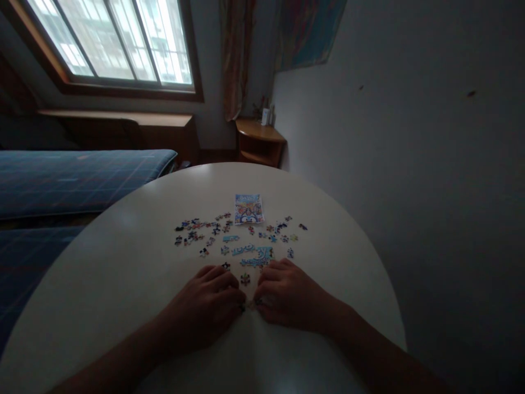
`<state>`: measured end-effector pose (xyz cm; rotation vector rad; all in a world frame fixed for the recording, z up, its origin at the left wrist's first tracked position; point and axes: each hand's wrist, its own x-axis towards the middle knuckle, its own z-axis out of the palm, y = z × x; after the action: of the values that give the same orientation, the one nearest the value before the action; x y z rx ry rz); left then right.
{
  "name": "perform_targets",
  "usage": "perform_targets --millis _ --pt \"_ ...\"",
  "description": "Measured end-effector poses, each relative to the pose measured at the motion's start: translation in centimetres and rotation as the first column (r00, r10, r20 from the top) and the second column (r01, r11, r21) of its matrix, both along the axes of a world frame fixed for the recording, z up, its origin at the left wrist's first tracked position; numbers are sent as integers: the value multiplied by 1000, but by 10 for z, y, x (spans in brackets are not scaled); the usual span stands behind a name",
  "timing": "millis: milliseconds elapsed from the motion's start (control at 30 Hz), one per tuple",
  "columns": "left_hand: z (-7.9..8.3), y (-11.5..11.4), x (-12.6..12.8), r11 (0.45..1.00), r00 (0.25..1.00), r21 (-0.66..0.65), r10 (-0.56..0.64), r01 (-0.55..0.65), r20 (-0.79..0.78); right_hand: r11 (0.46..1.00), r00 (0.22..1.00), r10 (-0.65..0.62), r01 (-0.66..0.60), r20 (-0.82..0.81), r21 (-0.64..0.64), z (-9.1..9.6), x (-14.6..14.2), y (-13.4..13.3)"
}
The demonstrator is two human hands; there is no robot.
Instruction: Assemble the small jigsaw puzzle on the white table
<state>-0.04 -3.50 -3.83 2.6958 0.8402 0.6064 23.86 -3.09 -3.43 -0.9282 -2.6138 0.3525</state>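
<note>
puzzle pieces (248, 304): on the surface (123, 262), between both grips
left hand (207, 306): grip narrow, fingertips pinched on the pieces
right hand (287, 295): same, tips meeting the left's
loose piece (245, 279): just beyond grip
joined blue section (257, 256): further out
scattered pieces (197, 227), picture card (248, 209): farthest

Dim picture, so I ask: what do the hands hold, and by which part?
Left hand and right hand seem to pinch small dark jigsaw pieces between them; which edges cannot be told.
</note>
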Motion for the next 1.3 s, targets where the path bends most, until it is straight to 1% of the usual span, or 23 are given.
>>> perform_targets --millis 233,400,533,633,700,767,800,833,867,900,967,1033,1100,1200,1300 --pt "-1 -1 -1 1000 1000 -6 -3 3 3 995 999 8 -3 46 -104 6 2 -4" --pt "0 -1 -1 1000 1000 1 -7 7 17 987 998 42 -34 52 -159 14 3 -6" --pt "-2 0 -1 1000 1000 18 -12 11 26 979 995 83 -71 53 -190 14 2 -6" --pt "-3 0 -1 999 999 30 -11 10 32 973 991 134 -126 30 -193 12 3 -5" --pt "-3 1 -2 999 1000 33 -7 6 27 973 989 142 -145 -29 -180 13 6 -3" --pt "-3 1 -2 1000 1000 29 -9 9 11 983 989 74 -95 -131 -159 15 13 3" --pt "-2 1 -2 1000 1000 26 -12 12 2 987 981 2 -33 -194 -158 16 18 7" --pt "-2 1 -2 1000 1000 26 -14 14 -3 986 961 -115 79 -251 -149 17 24 12" --pt "-1 1 -2 999 1000 29 -16 16 -5 967 924 -246 213 -294 -140 17 32 19" --pt "-1 1 -3 999 1000 31 -16 16 -4 934 880 -357 329 -315 -139 16 41 25" --pt "-1 1 -3 999 1000 30 -16 16 -1 839 774 -541 526 -328 -144 13 60 40" --pt "-2 1 -3 999 1000 36 -20 20 11 730 666 -677 663 -314 -167 8 78 54" --pt "-2 1 -4 999 999 49 -23 22 24 614 549 -783 759 -292 -218 3 92 64" --pt "-3 2 -4 998 999 57 -34 33 23 558 491 -821 797 -290 -231 -3 103 73" --pt "-3 3 -4 997 999 60 -41 40 18 531 467 -841 811 -274 -247 -7 105 75"
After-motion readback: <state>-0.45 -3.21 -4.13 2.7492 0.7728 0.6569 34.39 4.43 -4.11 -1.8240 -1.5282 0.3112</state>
